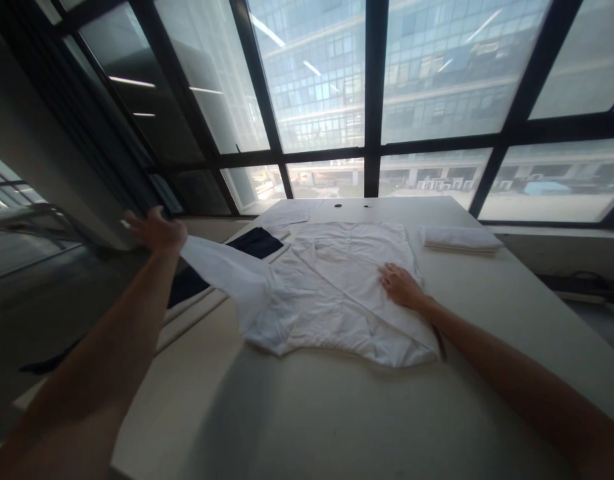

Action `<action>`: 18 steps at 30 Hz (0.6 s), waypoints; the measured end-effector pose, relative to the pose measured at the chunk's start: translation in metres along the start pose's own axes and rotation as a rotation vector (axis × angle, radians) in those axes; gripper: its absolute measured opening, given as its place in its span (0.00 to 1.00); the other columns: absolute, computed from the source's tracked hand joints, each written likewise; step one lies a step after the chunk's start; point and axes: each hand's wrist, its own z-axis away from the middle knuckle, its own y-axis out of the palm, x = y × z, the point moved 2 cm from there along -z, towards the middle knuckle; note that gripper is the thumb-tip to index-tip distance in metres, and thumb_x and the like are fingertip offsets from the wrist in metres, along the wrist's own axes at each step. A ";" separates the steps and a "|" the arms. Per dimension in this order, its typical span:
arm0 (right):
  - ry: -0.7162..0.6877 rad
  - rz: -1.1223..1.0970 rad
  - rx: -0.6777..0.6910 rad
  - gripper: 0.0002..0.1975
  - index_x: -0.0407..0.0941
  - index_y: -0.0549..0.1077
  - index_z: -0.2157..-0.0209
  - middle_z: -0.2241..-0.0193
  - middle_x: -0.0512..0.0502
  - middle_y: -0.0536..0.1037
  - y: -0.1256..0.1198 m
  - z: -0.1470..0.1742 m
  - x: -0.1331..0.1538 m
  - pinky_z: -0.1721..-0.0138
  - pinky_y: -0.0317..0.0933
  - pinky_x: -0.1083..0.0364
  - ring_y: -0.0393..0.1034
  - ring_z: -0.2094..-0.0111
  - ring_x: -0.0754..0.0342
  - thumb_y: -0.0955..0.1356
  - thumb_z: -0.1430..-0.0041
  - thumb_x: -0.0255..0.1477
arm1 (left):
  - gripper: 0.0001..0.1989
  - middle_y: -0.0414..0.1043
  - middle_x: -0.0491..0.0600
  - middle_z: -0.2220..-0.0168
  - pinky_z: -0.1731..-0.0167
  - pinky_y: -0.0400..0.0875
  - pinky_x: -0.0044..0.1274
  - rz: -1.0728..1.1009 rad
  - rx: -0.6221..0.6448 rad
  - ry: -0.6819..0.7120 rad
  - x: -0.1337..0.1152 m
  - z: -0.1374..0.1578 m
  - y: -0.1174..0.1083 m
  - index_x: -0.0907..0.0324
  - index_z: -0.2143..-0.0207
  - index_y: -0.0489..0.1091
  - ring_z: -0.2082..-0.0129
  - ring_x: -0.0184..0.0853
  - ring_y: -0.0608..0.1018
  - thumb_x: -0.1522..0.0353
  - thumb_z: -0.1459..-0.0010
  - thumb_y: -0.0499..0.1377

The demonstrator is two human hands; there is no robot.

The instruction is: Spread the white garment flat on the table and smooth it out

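Observation:
A white shirt lies spread and wrinkled on the white table. One of its sleeves is lifted off the tabletop and stretched to the left, up to my left hand. That hand is raised beyond the table's left edge and somewhat blurred, and it appears to grip the sleeve's end, though the cloth between the fingers is hidden. My right hand rests flat on the right side of the shirt, palm down, pressing on the fabric.
Dark folded cloth lies along the table's left side. At the back right is a folded white cloth stack. White fabric or paper sits at the back left of the table. Tall windows stand behind.

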 end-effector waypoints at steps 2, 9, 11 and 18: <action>0.001 -0.001 -0.010 0.23 0.36 0.68 0.39 0.37 0.29 0.67 -0.001 0.000 0.000 0.35 0.51 0.46 0.59 0.35 0.43 0.60 0.30 0.32 | 0.19 0.64 0.54 0.39 0.33 0.47 0.50 -0.083 -0.204 0.008 0.007 0.018 0.005 0.58 0.47 0.70 0.33 0.54 0.57 0.61 0.38 0.57; -0.083 -0.025 -0.067 0.20 0.38 0.72 0.43 0.38 0.33 0.69 -0.017 -0.004 0.025 0.35 0.51 0.47 0.60 0.36 0.45 0.63 0.33 0.27 | 0.15 0.76 0.55 0.49 0.40 0.67 0.33 0.067 0.496 0.332 -0.060 0.145 0.131 0.61 0.55 0.77 0.46 0.42 0.76 0.68 0.38 0.53; -0.083 -0.092 -0.048 0.19 0.39 0.73 0.44 0.40 0.34 0.71 -0.019 -0.013 0.045 0.37 0.54 0.49 0.62 0.38 0.45 0.65 0.34 0.29 | 0.17 0.75 0.57 0.46 0.40 0.67 0.33 0.093 0.630 0.371 -0.083 0.180 0.158 0.62 0.51 0.76 0.44 0.42 0.75 0.66 0.37 0.54; -0.179 -0.134 0.016 0.25 0.43 0.68 0.39 0.41 0.34 0.71 -0.011 -0.053 0.138 0.41 0.58 0.48 0.63 0.39 0.44 0.67 0.35 0.35 | 0.20 0.72 0.57 0.41 0.38 0.64 0.32 0.105 0.641 0.375 -0.098 0.230 0.198 0.61 0.43 0.72 0.41 0.40 0.73 0.72 0.35 0.51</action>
